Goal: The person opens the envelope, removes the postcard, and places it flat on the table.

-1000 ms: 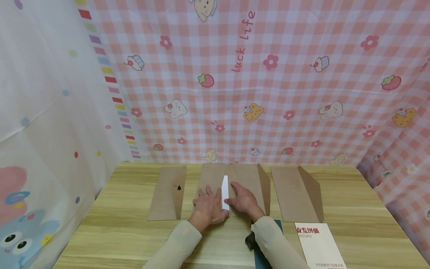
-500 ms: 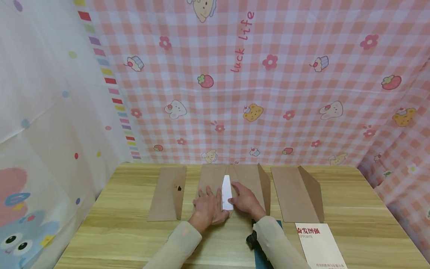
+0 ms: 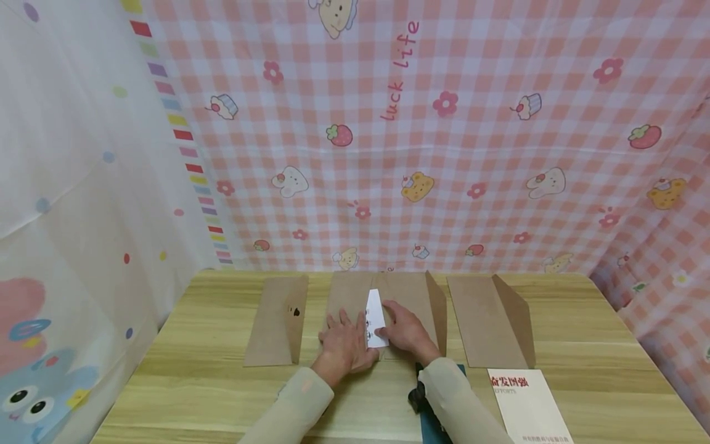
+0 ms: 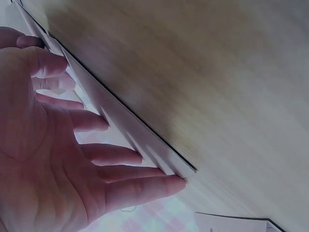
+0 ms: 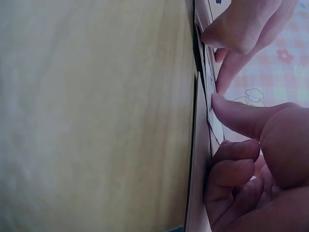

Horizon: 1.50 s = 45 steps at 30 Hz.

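head view: white tapered paper strip with black marks, frame centre, over brown flat paper envelope. left hand spread; right hand touches the strip, whether pinching i cannot tell. judged light, easily creased; hold by long edges.

My left hand hides part of the brown envelope beneath it, and the marks on the white paper at my right hand are too small to read. My right sleeve covers much of a green thing, cut off below like the cream card
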{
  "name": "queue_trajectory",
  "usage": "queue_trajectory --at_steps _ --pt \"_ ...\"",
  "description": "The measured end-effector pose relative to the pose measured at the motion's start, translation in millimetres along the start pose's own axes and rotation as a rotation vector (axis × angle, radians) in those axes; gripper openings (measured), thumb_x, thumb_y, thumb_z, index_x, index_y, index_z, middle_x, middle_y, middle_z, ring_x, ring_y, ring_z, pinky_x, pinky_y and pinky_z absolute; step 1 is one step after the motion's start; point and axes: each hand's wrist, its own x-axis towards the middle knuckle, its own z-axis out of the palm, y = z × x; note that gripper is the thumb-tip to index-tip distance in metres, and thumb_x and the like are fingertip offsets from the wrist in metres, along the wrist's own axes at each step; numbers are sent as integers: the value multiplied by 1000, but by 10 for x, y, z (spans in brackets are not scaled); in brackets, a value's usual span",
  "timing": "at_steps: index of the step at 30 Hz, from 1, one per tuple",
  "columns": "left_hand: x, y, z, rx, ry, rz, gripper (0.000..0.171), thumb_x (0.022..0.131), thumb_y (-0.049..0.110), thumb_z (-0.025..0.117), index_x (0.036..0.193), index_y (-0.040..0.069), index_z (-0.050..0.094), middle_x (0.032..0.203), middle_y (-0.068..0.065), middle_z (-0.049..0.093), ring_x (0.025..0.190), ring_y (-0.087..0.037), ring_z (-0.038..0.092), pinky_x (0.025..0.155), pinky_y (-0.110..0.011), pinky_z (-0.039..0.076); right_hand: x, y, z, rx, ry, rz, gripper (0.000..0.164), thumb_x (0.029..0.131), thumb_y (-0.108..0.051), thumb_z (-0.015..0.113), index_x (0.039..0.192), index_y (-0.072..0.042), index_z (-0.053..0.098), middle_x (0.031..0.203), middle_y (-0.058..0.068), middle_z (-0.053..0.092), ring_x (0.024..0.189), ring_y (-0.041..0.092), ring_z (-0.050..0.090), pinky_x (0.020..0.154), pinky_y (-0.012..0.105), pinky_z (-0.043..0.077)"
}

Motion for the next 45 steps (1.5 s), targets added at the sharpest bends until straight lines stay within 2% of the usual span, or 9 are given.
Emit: queue_trajectory --at_steps 2,5,8,10,16,24,32,39,45 --pt "-4 6 1 2 -4 -3 83 87 67 50 154 19 37 151 -24 43 133 -48 46 82 -57 55 -2 7 1 0 7 -7 62 86 -9 75 143 -8 50 142 19 53 129 34 50 109 55 36" --pt "-6 16 3 5 -8 -8 82 88 68 50 154 20 38 151 -24 43 132 -48 46 82 -57 55 1 20 -5 5 15 -20 61 85 -6 74 142 -8 51 117 18 63 106 29 58 97 48 45" --pt "-10 22 9 5 -12 -12 83 88 69 49 154 20 38 151 -24 42 132 -48 46 83 -57 55 3 34 -12 16 23 -30 61 85 -4 73 142 -7 51 90 10 59 83 22 54 82 39 45" --pt "-13 25 12 5 -14 -14 83 88 69 48 154 20 37 151 -25 42 132 -49 45 83 -57 54 3 43 -19 21 27 -37 62 84 -3 73 142 -6 51 83 7 55 78 20 52 78 36 43" --pt "-23 28 9 4 -17 -21 84 88 69 49 154 19 37 151 -24 42 132 -48 47 84 -57 54 -11 41 -31 66 30 -37 64 83 -5 75 142 -6 49 88 8 55 82 21 52 80 37 42" --pt "-25 25 13 -15 -4 -27 83 87 68 51 153 19 39 150 -25 43 132 -49 47 83 -58 55 9 49 -41 69 73 -76 71 82 -6 77 145 -4 45 85 8 53 76 20 48 68 31 39" --pt "-12 5 0 -28 -34 -25 82 90 68 47 155 19 36 152 -25 40 133 -50 44 85 -58 54 22 60 -15 71 70 -48 77 82 -10 80 148 -7 42 125 20 53 100 28 51 90 45 46" --pt "-13 -20 7 2 -41 -1 74 96 63 37 156 21 34 154 -24 38 134 -48 43 86 -53 55 5 69 -5 48 118 -17 76 80 -11 81 146 -9 43 111 19 51 91 27 50 80 43 45" --pt "-31 -57 18 49 2 23 59 102 50 34 154 23 38 152 -20 42 132 -46 47 91 -52 53 25 82 6 38 107 -47 77 80 -11 82 146 -6 42 118 20 58 99 29 55 90 49 47"
